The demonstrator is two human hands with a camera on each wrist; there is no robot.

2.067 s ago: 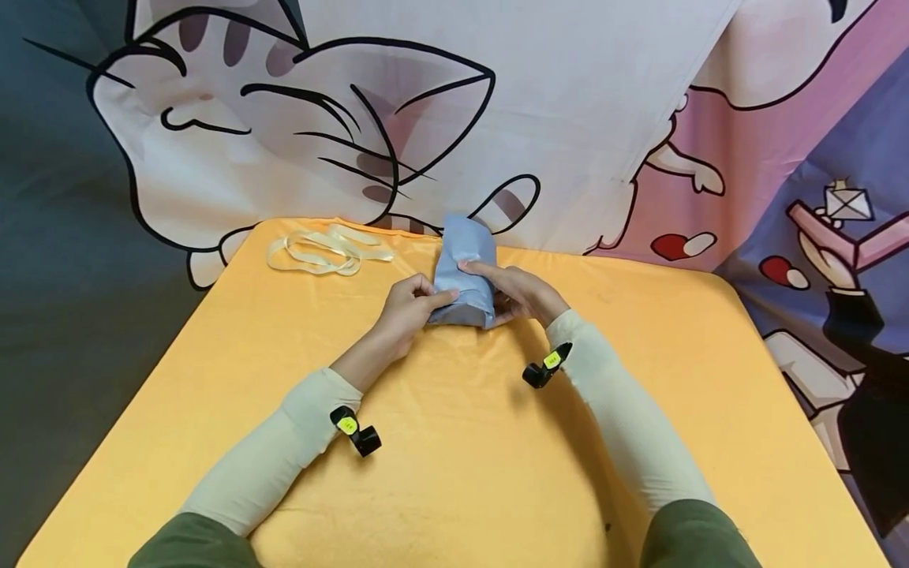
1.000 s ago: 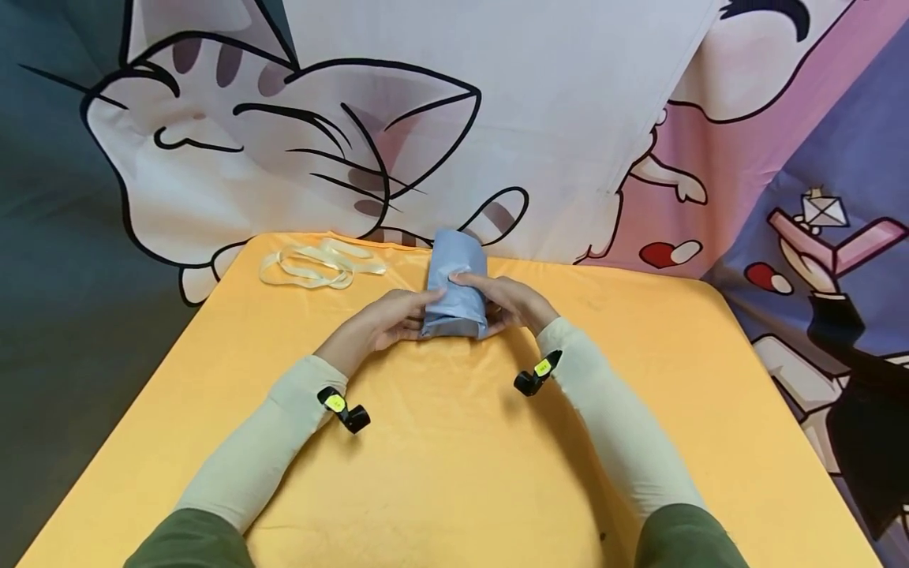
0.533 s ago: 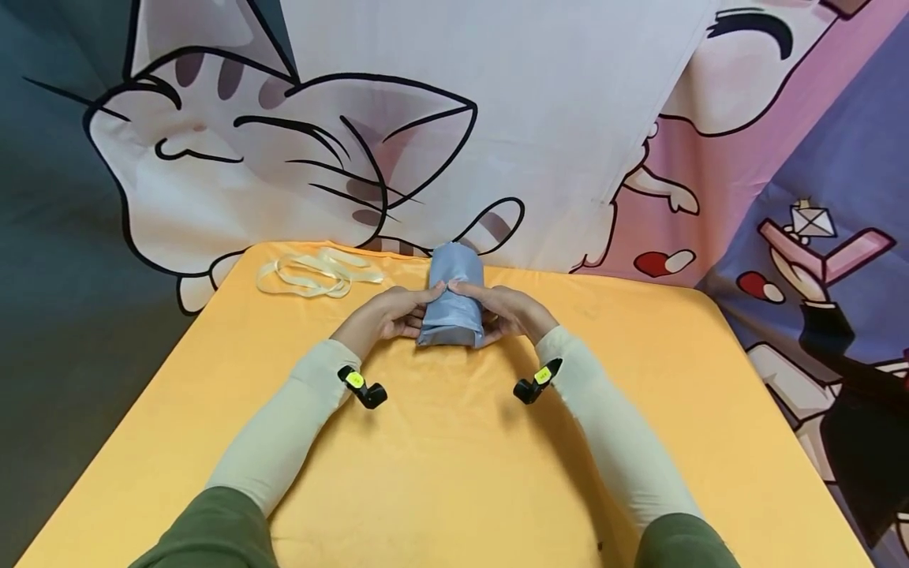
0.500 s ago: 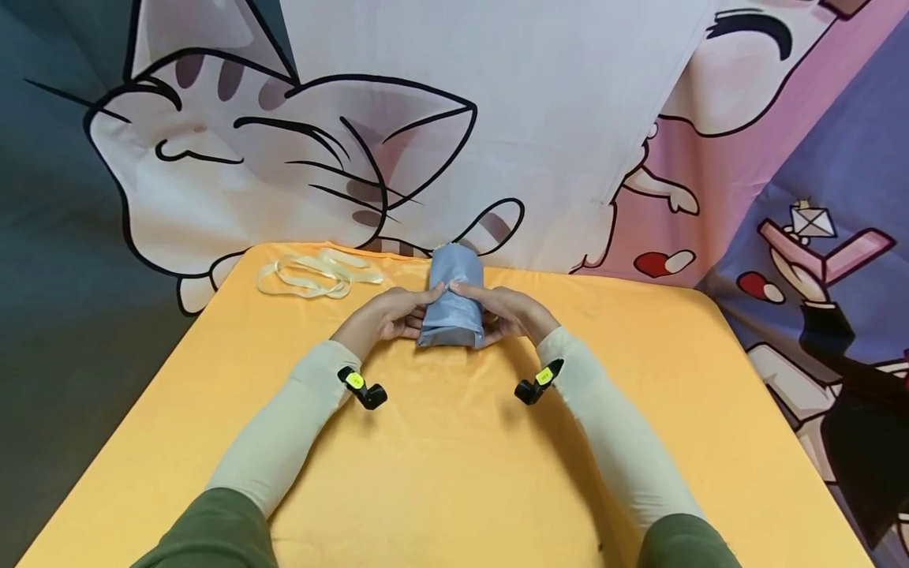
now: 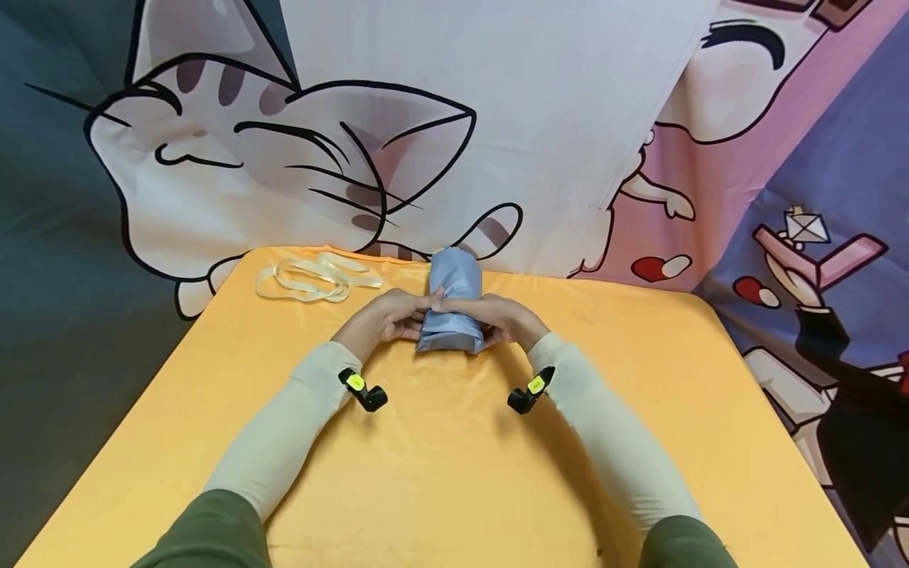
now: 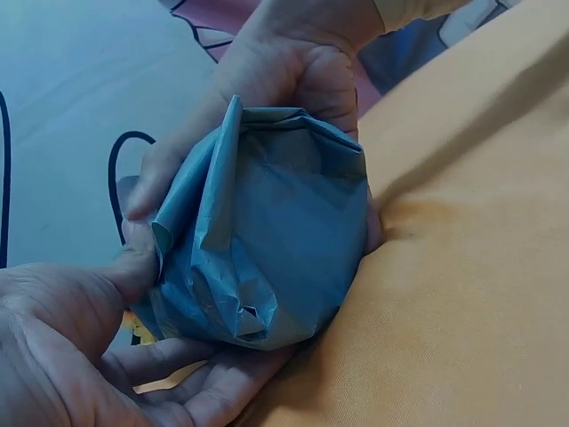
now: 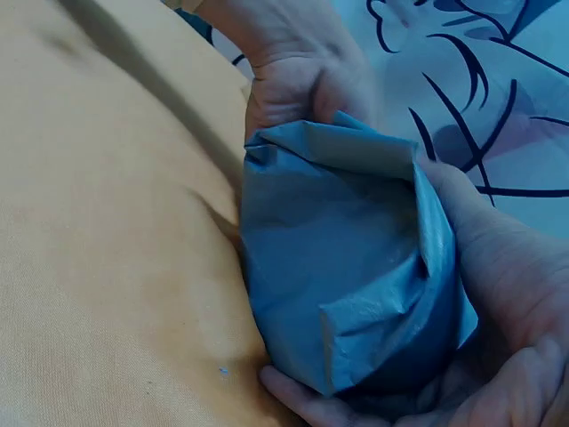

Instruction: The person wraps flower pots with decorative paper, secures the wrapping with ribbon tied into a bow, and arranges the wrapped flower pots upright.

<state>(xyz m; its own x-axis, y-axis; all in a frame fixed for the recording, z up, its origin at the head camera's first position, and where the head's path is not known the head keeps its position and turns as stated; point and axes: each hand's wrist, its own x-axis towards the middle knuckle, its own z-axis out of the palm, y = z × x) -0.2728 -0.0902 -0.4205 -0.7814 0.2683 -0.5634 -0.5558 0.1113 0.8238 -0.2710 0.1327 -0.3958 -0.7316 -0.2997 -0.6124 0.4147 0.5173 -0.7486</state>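
Observation:
A blue paper-wrapped bundle [image 5: 456,272], roughly cylindrical, lies near the table's far edge with its folded end toward me. In the head view, my left hand [image 5: 387,314] holds its left side, thumb on top. From the right, my right hand [image 5: 506,317] grips it, its thumb laid across the top to meet the left thumb. In the left wrist view, the folded paper end [image 6: 289,213] shows creases and a small gap, with left fingers [image 6: 213,382] beneath. The right wrist view shows loose pleats on the paper [image 7: 329,240]. The inside of the bundle is hidden.
A loosely looped pale yellow ribbon [image 5: 364,281] lies at the table's back left. Yellow cloth covers the table [image 5: 440,457]. Right behind it hangs a printed cartoon cat backdrop [image 5: 554,118]. A bit of yellow [image 6: 140,331] shows past the bundle in the left wrist view.
The left hand has gone from pinching the near paper edge to holding the bundle's left side. The right thumb has slid leftward and nearer across the top, to the left thumb.

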